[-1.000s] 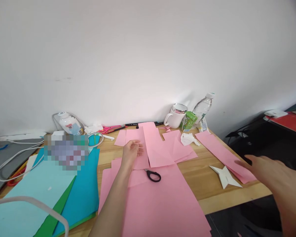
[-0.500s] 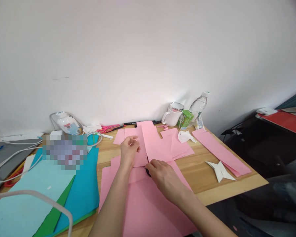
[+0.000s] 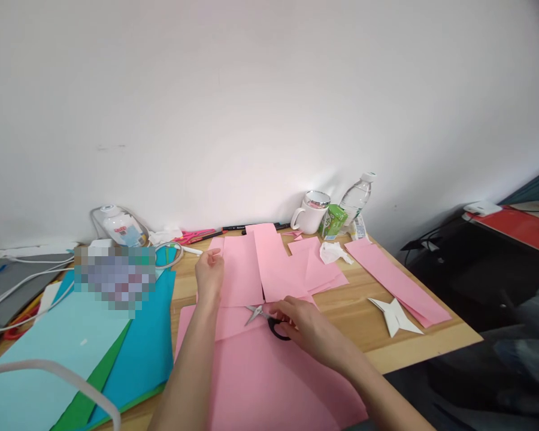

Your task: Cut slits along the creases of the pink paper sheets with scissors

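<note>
My right hand (image 3: 303, 323) is closed around the black handles of a pair of scissors (image 3: 256, 313). The silver blades are spread apart and point left, just below a slit in the pink paper (image 3: 245, 272). At that paper's left edge my left hand (image 3: 209, 276) has its fingers curled in, seemingly pinching the edge; the fingertips are partly hidden. Larger pink sheets (image 3: 260, 377) lie beneath both forearms. A folded pink piece (image 3: 282, 269) lies right of the slit.
A white mug (image 3: 309, 214), a green carton (image 3: 333, 221) and a water bottle (image 3: 357, 200) stand by the wall. Right lie a pink strip (image 3: 395, 281) and a folded white paper star (image 3: 395, 317). Blue and green sheets (image 3: 150, 335) and a white cable (image 3: 63, 374) are at left.
My left hand has moved left from over the pink paper to its left edge. The scissors have come out from under my right hand, their blades now visible and spread.
</note>
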`<state>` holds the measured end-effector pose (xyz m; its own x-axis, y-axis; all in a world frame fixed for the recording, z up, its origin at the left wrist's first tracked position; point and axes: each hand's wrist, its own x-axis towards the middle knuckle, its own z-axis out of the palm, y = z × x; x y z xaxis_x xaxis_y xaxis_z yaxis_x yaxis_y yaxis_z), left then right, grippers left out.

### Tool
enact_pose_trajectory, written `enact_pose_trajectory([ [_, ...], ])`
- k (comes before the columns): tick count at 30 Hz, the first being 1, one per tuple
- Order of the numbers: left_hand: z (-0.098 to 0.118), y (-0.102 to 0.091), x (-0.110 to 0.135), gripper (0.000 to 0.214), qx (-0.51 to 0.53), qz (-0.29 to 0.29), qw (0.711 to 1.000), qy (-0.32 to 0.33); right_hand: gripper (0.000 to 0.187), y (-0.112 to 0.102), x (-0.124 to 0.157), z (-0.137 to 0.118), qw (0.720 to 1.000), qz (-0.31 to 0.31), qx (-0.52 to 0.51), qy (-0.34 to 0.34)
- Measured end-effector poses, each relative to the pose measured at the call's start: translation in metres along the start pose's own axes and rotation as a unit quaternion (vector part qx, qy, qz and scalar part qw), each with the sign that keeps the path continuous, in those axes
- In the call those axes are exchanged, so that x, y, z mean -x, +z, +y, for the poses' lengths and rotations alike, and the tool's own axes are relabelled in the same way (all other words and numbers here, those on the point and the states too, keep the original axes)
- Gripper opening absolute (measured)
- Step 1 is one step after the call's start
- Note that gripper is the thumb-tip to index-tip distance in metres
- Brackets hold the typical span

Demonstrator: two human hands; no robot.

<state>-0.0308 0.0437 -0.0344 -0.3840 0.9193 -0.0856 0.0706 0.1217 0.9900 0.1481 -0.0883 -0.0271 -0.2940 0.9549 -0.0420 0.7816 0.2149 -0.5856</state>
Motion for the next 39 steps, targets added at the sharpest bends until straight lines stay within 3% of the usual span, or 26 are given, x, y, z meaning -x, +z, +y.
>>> enact_pose_trajectory([
  [3,0.008,-0.006,0.0,0.021,-0.012,-0.015,0.998,-0.062,0.021,-0.005,0.01,0.018,0.979,-0.004,-0.204,0.005],
  [5,0.013,-0.008,0.001,0.023,-0.008,-0.01,0.996,-0.087,0.016,-0.005,0.015,0.029,0.944,-0.01,-0.33,0.007],
  [7,0.017,-0.009,0.003,0.025,0.001,-0.006,0.994,-0.106,0.023,-0.004,0.018,0.038,0.905,-0.021,-0.425,-0.004],
  [12,0.018,-0.009,0.005,0.023,0.033,-0.013,0.992,-0.124,0.031,0.0,0.017,0.046,0.834,0.002,-0.55,-0.037],
  [14,0.016,-0.009,0.004,0.026,0.048,-0.009,0.991,-0.124,0.042,0.0,0.015,0.045,0.815,-0.011,-0.577,-0.042],
  [17,0.013,-0.009,0.002,0.031,0.069,-0.002,0.989,-0.128,0.069,-0.003,0.012,0.04,0.815,-0.027,-0.577,-0.046],
  [19,0.011,-0.008,0.001,0.033,0.077,-0.001,0.988,-0.134,0.074,-0.009,0.012,0.037,0.822,-0.014,-0.567,-0.055],
  [24,0.011,-0.007,0.0,0.031,0.091,-0.008,0.985,-0.148,0.033,-0.031,0.001,0.046,0.853,0.113,-0.507,-0.039],
  [27,0.01,-0.008,-0.002,0.027,0.109,-0.009,0.981,-0.159,0.036,-0.041,-0.017,0.062,0.827,0.177,-0.532,-0.035],
  [29,0.01,-0.009,-0.005,0.021,0.123,-0.011,0.978,-0.168,0.037,-0.043,-0.032,0.074,0.802,0.202,-0.563,0.009],
  [34,0.007,-0.011,-0.009,0.012,0.158,-0.005,0.973,-0.168,0.032,-0.035,-0.059,0.095,0.818,0.207,-0.534,0.052],
  [39,0.006,-0.014,-0.01,0.012,0.198,-0.009,0.967,-0.16,0.035,-0.029,-0.058,0.105,0.822,0.228,-0.514,0.089],
])
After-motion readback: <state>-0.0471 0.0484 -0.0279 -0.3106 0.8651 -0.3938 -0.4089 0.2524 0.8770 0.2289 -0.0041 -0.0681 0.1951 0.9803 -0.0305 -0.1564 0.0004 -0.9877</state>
